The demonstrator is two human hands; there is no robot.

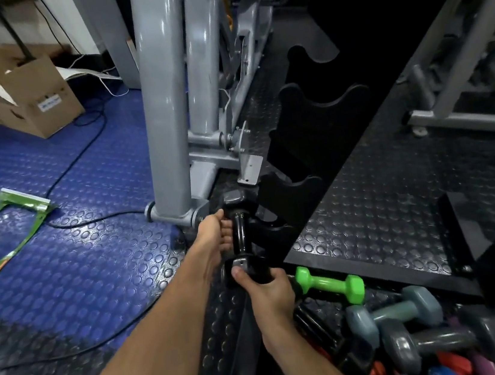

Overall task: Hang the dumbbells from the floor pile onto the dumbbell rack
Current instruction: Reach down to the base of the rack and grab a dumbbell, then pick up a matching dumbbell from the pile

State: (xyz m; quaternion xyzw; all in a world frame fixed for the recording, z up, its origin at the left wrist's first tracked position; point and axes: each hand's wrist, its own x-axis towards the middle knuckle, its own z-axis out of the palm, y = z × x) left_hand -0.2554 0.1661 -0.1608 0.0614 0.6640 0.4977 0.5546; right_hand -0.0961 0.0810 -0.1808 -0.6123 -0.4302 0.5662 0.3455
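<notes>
While both hands grasp the black dumbbell (pixel 241 235), its long axis runs from 6 to 12 o'clock, handle level with the lowest cradle of the rack (pixel 291 194), which lies at 3 o'clock, just beside it. Left hand (pixel 215 238) fingers curl round the handle; right hand (pixel 269 291) clenches the near head. Judgement: a short rightward shift seats it. Cardboard box (pixel 39 98) label unreadable; no other writing legible.

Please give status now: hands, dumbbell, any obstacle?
Left hand on black dumbbell handle, right hand gripping near head. Dumbbell at lowest rack cradle. Grey machine base close left.
</notes>
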